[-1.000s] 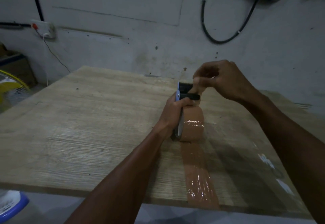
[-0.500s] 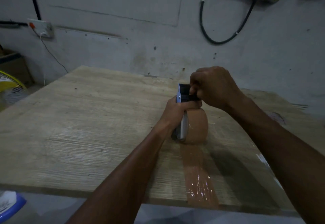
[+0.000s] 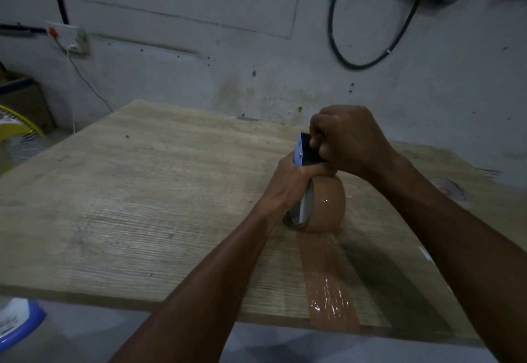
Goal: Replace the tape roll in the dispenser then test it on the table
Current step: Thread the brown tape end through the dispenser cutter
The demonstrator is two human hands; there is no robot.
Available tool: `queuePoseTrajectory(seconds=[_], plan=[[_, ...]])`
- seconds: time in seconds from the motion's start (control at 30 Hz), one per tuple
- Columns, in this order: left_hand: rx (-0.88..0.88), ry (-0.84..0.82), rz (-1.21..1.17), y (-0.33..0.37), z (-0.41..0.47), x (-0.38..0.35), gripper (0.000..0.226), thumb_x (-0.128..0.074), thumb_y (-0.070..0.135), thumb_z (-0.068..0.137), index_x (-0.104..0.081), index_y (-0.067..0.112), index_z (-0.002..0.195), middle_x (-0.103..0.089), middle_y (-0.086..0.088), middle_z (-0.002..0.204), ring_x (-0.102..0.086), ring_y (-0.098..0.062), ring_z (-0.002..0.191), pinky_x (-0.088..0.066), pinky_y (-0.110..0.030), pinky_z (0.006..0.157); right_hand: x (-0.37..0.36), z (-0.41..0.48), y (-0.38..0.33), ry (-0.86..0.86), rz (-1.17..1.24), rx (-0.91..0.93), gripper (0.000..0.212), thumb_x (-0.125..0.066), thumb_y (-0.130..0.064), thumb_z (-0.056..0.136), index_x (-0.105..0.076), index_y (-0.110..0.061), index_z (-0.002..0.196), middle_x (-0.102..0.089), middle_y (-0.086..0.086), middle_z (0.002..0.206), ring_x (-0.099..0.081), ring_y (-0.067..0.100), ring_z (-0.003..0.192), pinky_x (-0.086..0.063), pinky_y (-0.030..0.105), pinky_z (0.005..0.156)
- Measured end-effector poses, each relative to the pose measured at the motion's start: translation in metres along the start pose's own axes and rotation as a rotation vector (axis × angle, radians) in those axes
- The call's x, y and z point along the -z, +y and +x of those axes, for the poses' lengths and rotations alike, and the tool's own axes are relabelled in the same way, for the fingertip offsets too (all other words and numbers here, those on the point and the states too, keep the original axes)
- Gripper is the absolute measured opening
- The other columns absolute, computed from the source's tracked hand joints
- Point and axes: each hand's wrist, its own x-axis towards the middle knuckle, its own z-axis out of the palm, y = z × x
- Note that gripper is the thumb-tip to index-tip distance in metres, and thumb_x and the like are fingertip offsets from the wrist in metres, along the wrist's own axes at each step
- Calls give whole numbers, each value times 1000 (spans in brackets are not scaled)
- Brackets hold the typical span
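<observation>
A brown tape roll (image 3: 326, 208) stands on edge in a dispenser (image 3: 304, 148) with a blue-white side plate and a black toothed blade on top. It rests on the wooden table (image 3: 142, 191). My left hand (image 3: 291, 185) is wrapped around the dispenser from the left side. My right hand (image 3: 346, 140) is closed over the black blade end at the top. A strip of brown tape (image 3: 328, 282) runs from under the roll to the table's near edge, stuck flat and shiny.
A grey wall stands right behind the table, with a black cable loop (image 3: 368, 57) and a white socket (image 3: 70, 38). A yellow fan (image 3: 17, 140) stands at the far left. A blue-rimmed white object (image 3: 17, 322) lies at the lower left, below the table edge.
My right hand went from pinching above the blade with fingers raised to closing down over the blade end. The roll and the left hand stayed in place.
</observation>
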Motion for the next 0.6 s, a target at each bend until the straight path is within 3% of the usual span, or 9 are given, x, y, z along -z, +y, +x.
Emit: queuePoseTrajectory(seconds=[0.1,0.2,0.27,0.4,0.6], plan=[[4,-32,0,0,-1,1,49,-73,37,68,-61,15,110,-71,-13,100,-68,-27,84,-56,-45,85,2,-2,4,46,39,-61,7,-68,-1,67,-68,-6,62,-64,8,56,-48,17,46,-49,30,51],[-42,-75,21,0,0,-6,39,-74,39,69,-63,27,105,-72,-9,104,-70,-28,92,-56,-47,90,4,7,5,103,110,-121,5,-70,-5,69,-71,-9,66,-69,6,61,-60,17,51,-55,32,58],[-51,-74,14,0,2,-8,41,-74,44,65,-64,32,102,-73,-5,101,-70,-28,93,-55,-52,92,5,17,3,53,121,-125,6,-70,-6,68,-72,-11,65,-72,4,63,-65,17,56,-58,35,63],[-36,-46,-29,-4,5,5,49,-71,42,67,-62,20,110,-71,-8,94,-67,-25,80,-55,-51,83,9,18,8,38,157,-166,9,-73,-3,68,-74,-12,69,-73,3,65,-67,15,58,-60,38,63],[-7,-107,-79,-5,4,3,36,-68,32,75,-58,21,108,-67,-3,85,-65,-17,70,-52,-38,72,21,14,10,10,213,-190,14,-77,3,73,-76,-10,75,-63,-13,63,-56,-10,57,-54,19,63]])
